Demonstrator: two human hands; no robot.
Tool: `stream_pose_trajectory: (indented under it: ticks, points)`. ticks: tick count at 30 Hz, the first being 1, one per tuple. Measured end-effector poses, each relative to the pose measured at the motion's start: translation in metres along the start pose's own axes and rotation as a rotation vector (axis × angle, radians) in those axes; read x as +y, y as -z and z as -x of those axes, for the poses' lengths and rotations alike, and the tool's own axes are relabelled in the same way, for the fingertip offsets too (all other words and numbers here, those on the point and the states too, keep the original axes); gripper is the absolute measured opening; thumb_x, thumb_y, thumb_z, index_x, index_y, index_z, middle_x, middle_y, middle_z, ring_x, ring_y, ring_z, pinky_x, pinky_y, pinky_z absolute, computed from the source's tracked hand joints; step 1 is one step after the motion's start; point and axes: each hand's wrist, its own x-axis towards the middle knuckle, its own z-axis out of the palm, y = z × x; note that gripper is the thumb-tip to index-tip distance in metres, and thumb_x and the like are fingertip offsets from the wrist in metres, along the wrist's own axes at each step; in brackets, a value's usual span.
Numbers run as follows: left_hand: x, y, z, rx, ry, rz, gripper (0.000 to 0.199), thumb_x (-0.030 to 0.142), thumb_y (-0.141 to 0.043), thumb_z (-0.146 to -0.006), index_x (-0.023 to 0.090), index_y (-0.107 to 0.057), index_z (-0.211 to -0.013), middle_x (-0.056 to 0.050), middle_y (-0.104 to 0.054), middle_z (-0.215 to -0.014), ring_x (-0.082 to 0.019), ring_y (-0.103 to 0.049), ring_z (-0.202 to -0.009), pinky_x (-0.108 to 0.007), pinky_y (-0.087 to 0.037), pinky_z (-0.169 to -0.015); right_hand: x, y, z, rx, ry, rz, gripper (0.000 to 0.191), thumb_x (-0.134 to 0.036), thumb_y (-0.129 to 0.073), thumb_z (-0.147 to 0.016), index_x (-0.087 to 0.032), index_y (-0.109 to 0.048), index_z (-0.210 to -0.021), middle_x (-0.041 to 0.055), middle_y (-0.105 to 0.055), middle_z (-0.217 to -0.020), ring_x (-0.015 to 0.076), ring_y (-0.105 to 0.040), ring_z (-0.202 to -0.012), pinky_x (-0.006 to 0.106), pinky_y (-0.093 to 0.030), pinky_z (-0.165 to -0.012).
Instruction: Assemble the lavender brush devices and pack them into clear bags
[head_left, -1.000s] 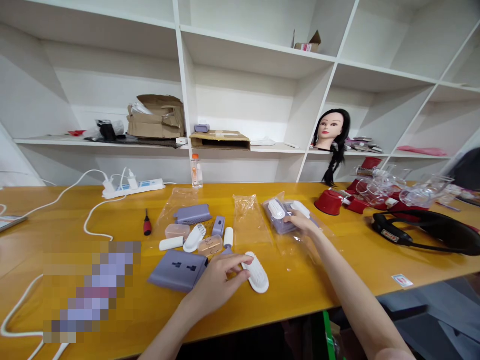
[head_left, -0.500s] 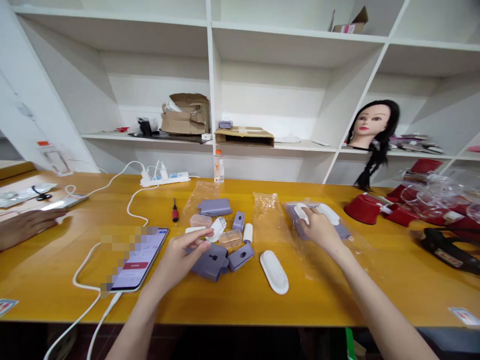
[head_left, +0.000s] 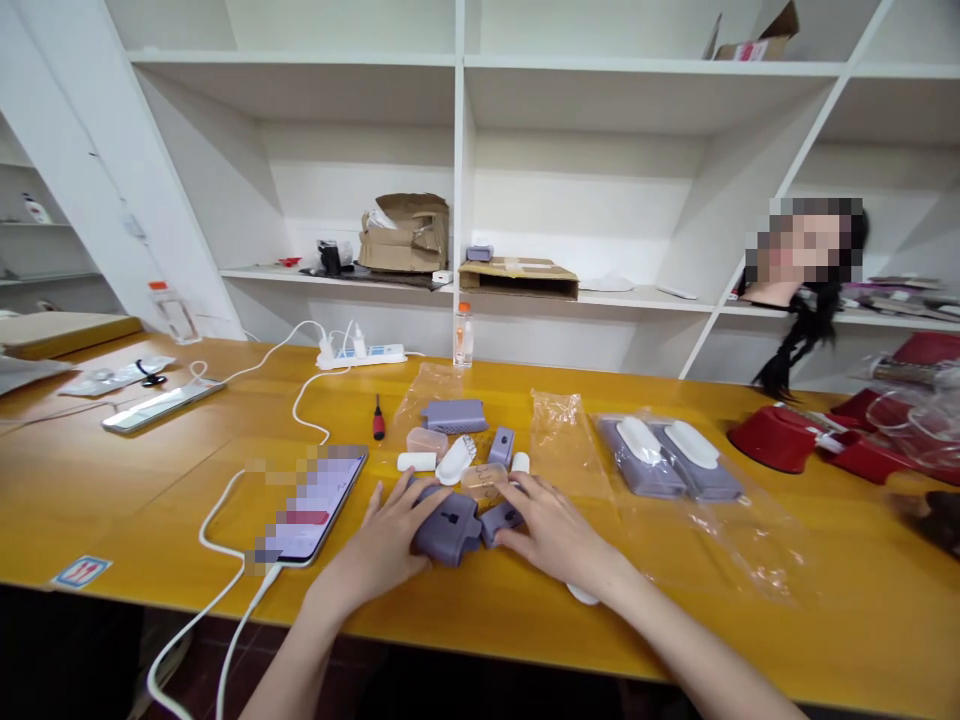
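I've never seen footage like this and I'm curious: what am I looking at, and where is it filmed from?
This picture comes from one camera worn on a person's head, looking forward and down, so you see their own bare hands, not a machine. On the orange-yellow table lie a red-handled screwdriver, a phone, and a clear plastic bag holding lilac and white parts. The left hand rests on a lilac plastic casing, while the right hand touches a smaller lilac piece.
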Motion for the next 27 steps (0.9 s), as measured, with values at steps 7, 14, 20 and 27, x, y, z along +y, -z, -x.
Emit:
stream_pose_trajectory:
  ticks: [7,14,20,27]
  points:
    - [-0.003,0.008,0.000,-0.008,0.017,0.012,0.080,0.027,-0.064,-0.053,0.026,-0.042,-0.130,-0.010,-0.043,-0.131,-0.032,-0.036,-0.126,-0.051,-0.016,-0.106,-0.014,-0.012,0.002,0.018,-0.168,0.056,0.088,-0.049,-0.070,-0.064,-0.023,-0.029,-0.138,0.0153,-0.045,-0.121,0.0363,-0.048,-0.108,0.049,-0.043,-0.084]
    - [-0.018,0.004,0.006,0.155,-0.035,0.092,0.080,0.025,-0.068,-0.051,0.029,-0.042,-0.127,-0.009,-0.040,-0.137,-0.033,-0.036,-0.126,-0.056,-0.018,-0.104,-0.020,-0.012,0.002,0.011,-0.193,-0.021,0.092,-0.042,-0.067,-0.069,-0.018,-0.017,-0.142,0.0184,-0.042,-0.127,0.0369,-0.046,-0.112,0.048,-0.041,-0.087]
    - [-0.018,0.009,0.004,0.242,-0.052,0.214,0.081,0.025,-0.069,-0.058,0.027,-0.034,-0.131,-0.009,-0.045,-0.134,-0.029,-0.041,-0.123,-0.050,-0.025,-0.104,-0.018,-0.014,0.004,0.054,-0.223,-0.082,0.096,-0.041,-0.066,-0.068,-0.016,-0.011,-0.143,0.0187,-0.045,-0.126,0.0371,-0.043,-0.115,0.048,-0.038,-0.090]
    - [-0.011,0.020,-0.001,0.482,-0.083,0.401,0.076,0.027,-0.070,-0.062,0.027,-0.034,-0.128,-0.008,-0.044,-0.132,-0.027,-0.040,-0.123,-0.044,-0.033,-0.102,-0.002,-0.007,0.007,0.210,-0.184,-0.309,0.087,-0.029,-0.055,-0.073,-0.022,-0.002,-0.142,0.0162,-0.038,-0.134,0.0296,-0.049,-0.113,0.045,-0.040,-0.091]
